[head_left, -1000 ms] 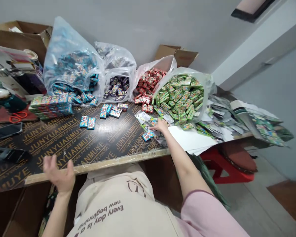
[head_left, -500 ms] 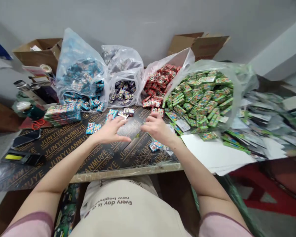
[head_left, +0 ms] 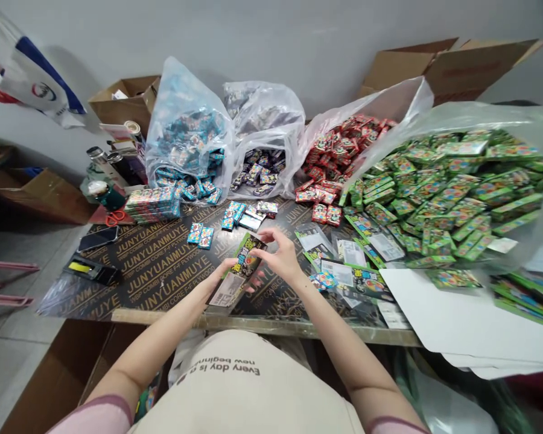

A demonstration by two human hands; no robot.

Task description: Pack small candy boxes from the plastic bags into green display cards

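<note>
A flat printed packaging bag (head_left: 227,289), green and black with a pale label panel, is tilted in front of me above the table's near edge. My left hand (head_left: 216,278) grips its left side, the thumb lying on the front. At the upper right, my right hand (head_left: 279,258) is closed on the bag's top end with thumb and fingers. Beyond it lie small blue boxes (head_left: 200,235), a white box (head_left: 250,223) and a purple box (head_left: 268,207). To the right are more flat bags (head_left: 344,274) and a pair of red boxes (head_left: 326,214).
Clear sacks of blue (head_left: 185,135), purple (head_left: 260,169), red (head_left: 344,144) and green packs (head_left: 452,181) line the back. A stack of boxes (head_left: 151,204), red scissors (head_left: 115,217), a phone (head_left: 98,239) and a black tool (head_left: 90,269) lie left. White sheets (head_left: 416,301) lie right.
Both hands have come together on a printed bag, now clearly seen in them; before, they were apart with the left open. The view has turned left.
</note>
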